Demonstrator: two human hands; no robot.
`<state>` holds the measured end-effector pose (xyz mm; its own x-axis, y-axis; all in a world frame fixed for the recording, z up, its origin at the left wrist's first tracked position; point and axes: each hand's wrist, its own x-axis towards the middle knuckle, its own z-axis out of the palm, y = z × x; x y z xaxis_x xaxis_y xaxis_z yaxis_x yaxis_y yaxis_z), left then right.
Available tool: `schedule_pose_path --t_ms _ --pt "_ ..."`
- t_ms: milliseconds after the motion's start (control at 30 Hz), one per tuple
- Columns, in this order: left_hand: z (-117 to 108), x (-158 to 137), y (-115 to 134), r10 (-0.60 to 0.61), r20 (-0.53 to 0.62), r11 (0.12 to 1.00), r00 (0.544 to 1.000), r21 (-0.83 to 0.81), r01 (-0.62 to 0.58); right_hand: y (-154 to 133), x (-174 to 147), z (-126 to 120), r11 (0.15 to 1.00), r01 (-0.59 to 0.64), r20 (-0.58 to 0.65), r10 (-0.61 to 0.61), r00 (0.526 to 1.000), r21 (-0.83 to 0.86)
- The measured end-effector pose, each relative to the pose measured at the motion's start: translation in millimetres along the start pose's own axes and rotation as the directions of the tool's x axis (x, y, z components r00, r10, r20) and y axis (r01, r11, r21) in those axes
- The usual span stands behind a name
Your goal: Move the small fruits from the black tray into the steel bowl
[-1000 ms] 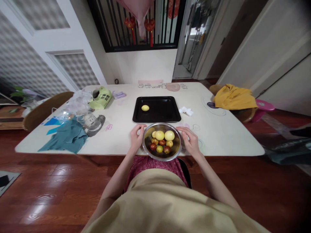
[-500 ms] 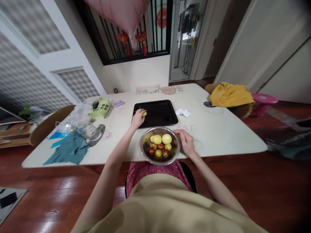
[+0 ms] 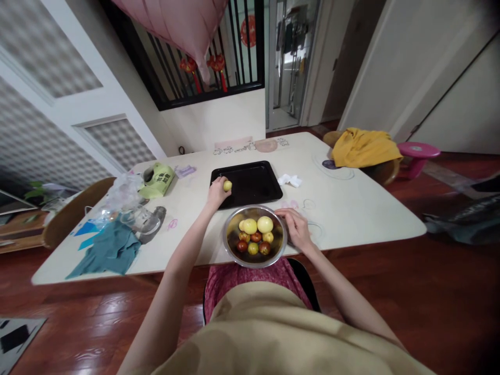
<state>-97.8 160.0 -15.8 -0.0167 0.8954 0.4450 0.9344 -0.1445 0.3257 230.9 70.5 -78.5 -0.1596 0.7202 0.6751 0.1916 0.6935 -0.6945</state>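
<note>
My left hand (image 3: 219, 194) is closed on a small yellow fruit (image 3: 227, 185), held at the left side of a black rectangular baking tray (image 3: 253, 182). Whether the fruit touches the tray I cannot tell. A round metal bowl (image 3: 230, 245) stands at the table's near edge, in front of my body. In it lie several fruits: pale yellow ones (image 3: 265, 224), the largest, and smaller red-brown, jujube-like ones (image 3: 242, 246). My right hand (image 3: 296, 228) grips the bowl's right rim, its fingers bent at the edge.
Crumpled white tissue (image 3: 289, 180) lies right of the tray on the white table (image 3: 363, 213). At the left are a teal cloth (image 3: 109, 249), clear plastic packaging (image 3: 125, 192) and a light green bag (image 3: 158, 179). A yellow cloth (image 3: 363, 148) drapes a chair at the right.
The view has shifted slightly. My left hand has turned a little, so more of the yellow fruit shows at its fingertips. My right hand stays at the bowl.
</note>
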Motion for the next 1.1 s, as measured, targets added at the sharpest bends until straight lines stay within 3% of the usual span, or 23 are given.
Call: schedule_pose_path --t_ms 67,200,333,433,667,833,1100 --pt "-13.0 -15.6 9.7 0.006 -0.085 0.991 0.996 -0.135 -0.018 -0.9 0.4 -0.1 1.000 0.001 0.003 -0.001 1.000 -0.006" --pt "-48.7 -62.0 40.8 -0.022 -0.216 0.872 0.976 -0.481 -0.087 -2.4 0.9 -0.3 1.000 0.000 0.009 0.000 1.000 0.000" --pt "-82.9 -114.9 76.7 -0.031 -0.228 0.828 0.973 -0.551 -0.102 -2.3 1.0 -0.1 1.000 0.003 0.008 -0.003 1.000 0.005" --pt "-94.3 -146.8 95.5 0.043 -0.196 0.818 0.980 -0.555 -0.147 -2.0 0.9 -0.1 1.000 -0.010 0.013 0.010 1.000 0.001" --pt "-74.8 -182.2 110.1 0.210 -0.078 0.849 0.975 -0.480 -0.221 -2.6 1.4 0.0 1.000 -0.013 0.015 0.013 1.000 -0.009" --pt "-56.8 -188.2 116.1 0.199 -0.010 0.857 0.980 -0.483 -0.179 -4.7 1.6 0.1 0.999 -0.033 0.022 0.033 0.999 -0.008" --pt "-38.0 -189.2 121.7 0.182 -0.024 0.901 0.983 -0.396 -0.177 -5.3 1.5 0.0 1.000 -0.015 0.020 0.015 1.000 -0.002"
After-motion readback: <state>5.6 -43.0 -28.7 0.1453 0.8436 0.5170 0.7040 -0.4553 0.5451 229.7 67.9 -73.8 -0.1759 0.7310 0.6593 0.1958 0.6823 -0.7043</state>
